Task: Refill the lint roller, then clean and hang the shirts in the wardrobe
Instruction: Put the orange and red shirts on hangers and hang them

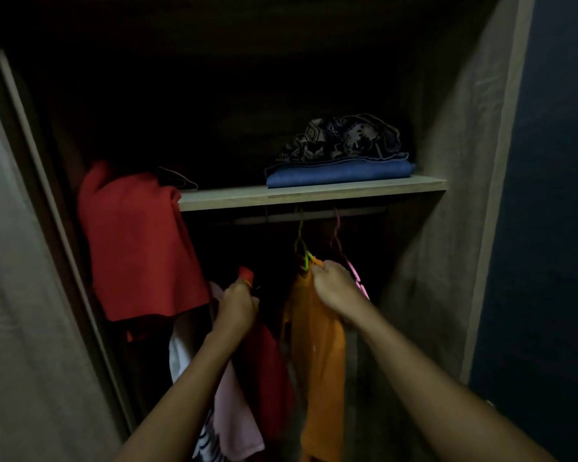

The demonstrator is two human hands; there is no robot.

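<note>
An orange shirt [321, 355] hangs on a green hanger [303, 251] hooked over the rail [274, 218] under the wardrobe shelf. My right hand [334, 286] is closed on the shirt's collar at the top of that hanger. My left hand [237, 308] grips the top of a red garment [264, 371] that hangs to the left of the orange shirt. A pink hanger [344, 251] hangs just right of my right hand. The lint roller is not in sight.
A wooden shelf [314, 193] carries a folded blue cloth [341, 173] with a patterned dark cloth [344, 138] on top. A large red cloth [137, 241] drapes off the shelf's left end. Pink, white and striped clothes [227, 408] hang low left. Wardrobe walls close both sides.
</note>
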